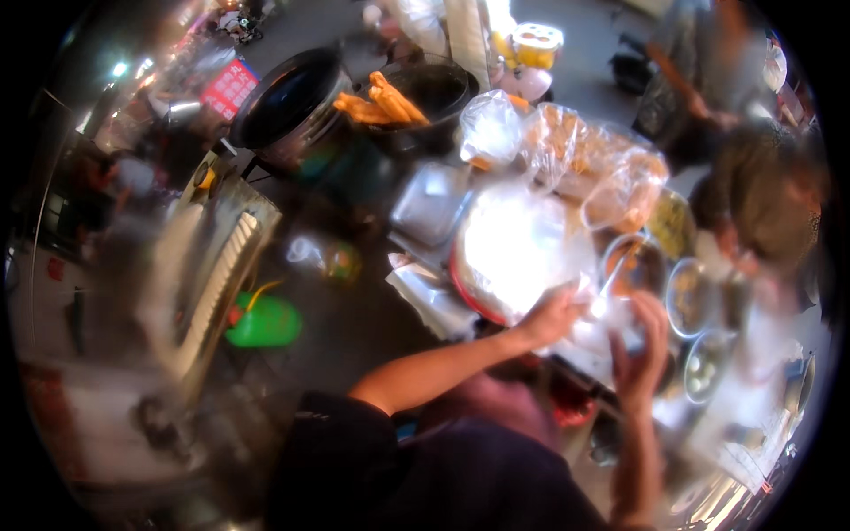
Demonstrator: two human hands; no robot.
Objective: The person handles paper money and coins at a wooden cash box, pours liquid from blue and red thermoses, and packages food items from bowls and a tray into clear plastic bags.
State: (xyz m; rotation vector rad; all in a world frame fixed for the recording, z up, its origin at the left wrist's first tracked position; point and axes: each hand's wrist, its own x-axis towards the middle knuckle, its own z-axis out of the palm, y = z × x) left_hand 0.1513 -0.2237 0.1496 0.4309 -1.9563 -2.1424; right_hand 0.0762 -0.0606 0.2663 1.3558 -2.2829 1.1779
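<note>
My left hand (554, 315) pinches the edge of a translucent plastic item (601, 308), perhaps a bag; blur and glare hide its exact form. On its other side, my right hand (643, 342) curls its fingers around that same item. Just beyond my left hand lies a red-rimmed round basin (468, 295), its contents washed out by bright light. Past the hands stands a bowl of orange-brown food (634, 262), with a light-coloured spoon handle (617, 272) leaning in it.
Clear bags of fried food (578, 146) lie beyond the basin. Fried dough sticks (385, 103) rest at a dark wok (431, 86), beside a large black pot (289, 99). Several bowls (690, 295) line the right, near another person (757, 199). A green jug (265, 322) stands left.
</note>
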